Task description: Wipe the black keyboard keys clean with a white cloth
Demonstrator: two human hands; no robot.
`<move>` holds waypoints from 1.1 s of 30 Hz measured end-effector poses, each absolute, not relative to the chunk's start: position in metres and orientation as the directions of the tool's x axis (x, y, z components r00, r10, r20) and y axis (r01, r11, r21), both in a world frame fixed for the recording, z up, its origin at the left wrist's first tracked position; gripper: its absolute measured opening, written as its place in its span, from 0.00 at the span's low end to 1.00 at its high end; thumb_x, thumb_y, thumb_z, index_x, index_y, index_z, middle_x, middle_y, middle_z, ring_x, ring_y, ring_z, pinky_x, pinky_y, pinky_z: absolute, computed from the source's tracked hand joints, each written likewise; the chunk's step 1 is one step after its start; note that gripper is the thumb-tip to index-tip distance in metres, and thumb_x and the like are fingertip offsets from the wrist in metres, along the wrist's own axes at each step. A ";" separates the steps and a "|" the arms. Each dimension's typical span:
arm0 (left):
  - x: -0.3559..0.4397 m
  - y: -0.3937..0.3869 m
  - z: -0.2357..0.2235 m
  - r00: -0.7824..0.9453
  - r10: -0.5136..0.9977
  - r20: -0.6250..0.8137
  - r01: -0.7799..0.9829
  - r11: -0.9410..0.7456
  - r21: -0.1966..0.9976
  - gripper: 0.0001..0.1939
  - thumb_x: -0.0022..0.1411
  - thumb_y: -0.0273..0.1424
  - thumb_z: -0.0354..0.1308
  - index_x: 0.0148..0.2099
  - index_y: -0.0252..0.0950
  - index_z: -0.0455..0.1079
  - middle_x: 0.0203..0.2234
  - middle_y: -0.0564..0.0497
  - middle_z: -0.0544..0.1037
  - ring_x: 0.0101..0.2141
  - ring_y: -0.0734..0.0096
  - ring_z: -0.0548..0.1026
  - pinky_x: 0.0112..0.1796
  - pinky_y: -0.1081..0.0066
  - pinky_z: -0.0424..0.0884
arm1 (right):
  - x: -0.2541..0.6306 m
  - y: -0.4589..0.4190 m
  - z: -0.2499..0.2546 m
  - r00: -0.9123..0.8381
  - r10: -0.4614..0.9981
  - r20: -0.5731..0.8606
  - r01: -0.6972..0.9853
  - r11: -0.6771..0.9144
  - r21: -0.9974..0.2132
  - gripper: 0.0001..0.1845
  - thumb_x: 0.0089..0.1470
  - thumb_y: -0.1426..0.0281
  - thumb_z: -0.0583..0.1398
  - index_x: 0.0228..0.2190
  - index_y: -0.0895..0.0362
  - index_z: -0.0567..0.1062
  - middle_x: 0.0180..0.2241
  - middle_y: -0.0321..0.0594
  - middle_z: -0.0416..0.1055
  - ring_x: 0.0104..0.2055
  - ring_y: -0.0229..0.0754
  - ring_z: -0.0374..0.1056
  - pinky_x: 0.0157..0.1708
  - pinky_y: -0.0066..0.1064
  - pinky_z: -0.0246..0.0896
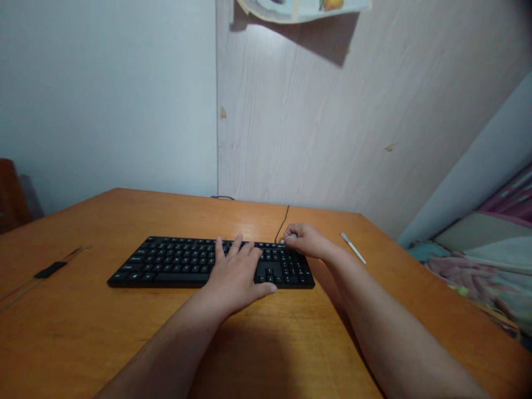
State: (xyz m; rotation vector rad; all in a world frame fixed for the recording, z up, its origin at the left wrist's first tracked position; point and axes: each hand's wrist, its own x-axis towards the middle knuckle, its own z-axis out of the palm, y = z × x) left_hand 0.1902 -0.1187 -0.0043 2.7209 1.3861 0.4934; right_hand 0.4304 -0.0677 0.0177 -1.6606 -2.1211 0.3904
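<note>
A black keyboard (178, 276) lies on the wooden table. My left hand (235, 274) rests on its right-of-centre keys, fingers spread and thumb over the front edge. At the keyboard's upper right corner, my right hand (305, 241) is closed with the fingers curled in. A small whitish bit (290, 236) shows at those fingers; too little of it is visible to tell its kind. The black cable (282, 224) runs from the keyboard's back edge toward the wall, just left of my right hand.
To the right lies a slim white brush-like tool (353, 247). A black piece with thin cords (50, 270) is at the left. The wooden table (166, 213) meets the wall behind. Bunched fabric (461, 266) lies beyond the right edge, and a wooden chair part (11, 191) stands far left.
</note>
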 end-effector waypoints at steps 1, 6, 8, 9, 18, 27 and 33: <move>0.190 -0.119 -0.004 0.546 0.797 0.259 0.781 -0.596 0.186 0.38 0.51 0.60 0.55 0.56 0.38 0.66 0.62 0.39 0.63 0.65 0.37 0.46 0.58 0.33 0.26 | 0.428 -0.068 0.017 -0.227 0.961 0.158 0.855 0.274 -0.441 0.06 0.48 0.71 0.58 0.28 0.57 0.77 0.29 0.37 0.74 0.31 0.37 0.66 0.29 0.26 0.55; 0.190 -0.118 -0.004 0.546 0.796 0.261 0.778 -0.597 0.194 0.37 0.52 0.59 0.55 0.55 0.39 0.66 0.63 0.40 0.63 0.65 0.37 0.48 0.57 0.32 0.27 | 0.423 -0.069 0.016 -0.277 0.955 0.108 0.888 0.297 -0.351 0.07 0.48 0.71 0.58 0.29 0.55 0.77 0.29 0.35 0.74 0.31 0.37 0.66 0.30 0.26 0.54; 0.191 -0.118 -0.004 0.546 0.796 0.260 0.778 -0.597 0.195 0.37 0.52 0.59 0.55 0.55 0.39 0.66 0.63 0.40 0.63 0.65 0.37 0.48 0.57 0.33 0.26 | 0.429 -0.069 0.019 -0.222 0.974 0.046 0.910 0.224 -0.348 0.06 0.48 0.71 0.58 0.27 0.55 0.77 0.26 0.35 0.73 0.28 0.37 0.65 0.27 0.26 0.52; 0.191 -0.118 -0.004 0.546 0.797 0.259 0.778 -0.597 0.195 0.37 0.52 0.59 0.55 0.55 0.39 0.67 0.63 0.40 0.63 0.65 0.37 0.48 0.58 0.33 0.26 | 0.434 -0.069 0.021 -0.190 0.982 0.013 0.921 0.182 -0.343 0.05 0.47 0.71 0.59 0.26 0.55 0.76 0.25 0.35 0.73 0.27 0.36 0.65 0.27 0.26 0.51; 0.190 -0.118 -0.003 0.541 0.804 0.246 0.786 -0.587 0.193 0.37 0.52 0.59 0.54 0.56 0.39 0.67 0.62 0.40 0.63 0.65 0.36 0.47 0.58 0.33 0.26 | 0.429 -0.068 0.017 -0.176 0.982 0.072 0.929 0.190 -0.318 0.05 0.49 0.70 0.59 0.25 0.56 0.74 0.24 0.35 0.71 0.27 0.35 0.63 0.25 0.26 0.47; 0.190 -0.119 -0.002 0.540 0.805 0.246 0.786 -0.587 0.194 0.36 0.52 0.60 0.54 0.54 0.40 0.68 0.62 0.41 0.64 0.65 0.37 0.49 0.58 0.34 0.27 | 0.445 -0.066 0.023 -0.106 0.994 -0.024 0.954 0.095 -0.283 0.03 0.46 0.71 0.60 0.23 0.56 0.74 0.22 0.35 0.70 0.25 0.36 0.62 0.23 0.26 0.46; 0.191 -0.118 -0.003 0.538 0.807 0.243 0.788 -0.584 0.195 0.37 0.52 0.60 0.54 0.55 0.40 0.67 0.63 0.41 0.63 0.65 0.37 0.50 0.58 0.33 0.27 | 0.434 -0.067 0.018 -0.110 0.994 0.028 0.948 0.113 -0.298 0.04 0.48 0.70 0.59 0.25 0.56 0.75 0.24 0.36 0.72 0.26 0.36 0.63 0.25 0.27 0.48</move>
